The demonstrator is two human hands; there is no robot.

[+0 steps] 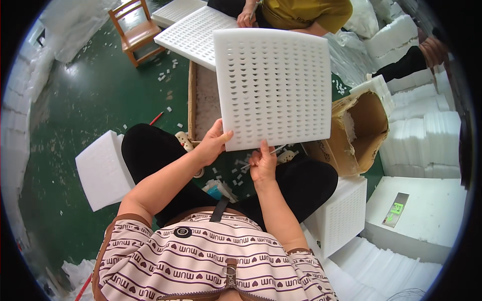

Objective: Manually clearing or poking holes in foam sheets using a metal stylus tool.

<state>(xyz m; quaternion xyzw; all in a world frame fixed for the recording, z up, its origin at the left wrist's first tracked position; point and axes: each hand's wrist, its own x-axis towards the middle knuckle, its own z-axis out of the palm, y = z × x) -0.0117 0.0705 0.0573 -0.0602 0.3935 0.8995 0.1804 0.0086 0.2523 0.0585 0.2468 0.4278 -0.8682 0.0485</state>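
Note:
A white foam sheet [277, 35] with rows of small slots stands raised in front of me, its face toward me. My left hand [212, 144] grips its lower left corner, thumb on the near face. Just below the bottom edge, my right hand [263, 161] is closed around a thin pale rod [277, 149], whose kind I cannot make out. The right index fingertip touches the sheet's lower edge. Small white foam bits [238, 176] lie on the floor under my hands.
Across from me sits a person in a mustard shirt [306, 15], beside another slotted sheet [193, 32]. An open cardboard box [346, 145] stands at right, near a white block bearing a metal plate [396, 209]. A wooden chair [134, 35] is far left; foam stacks [422, 135] line the right.

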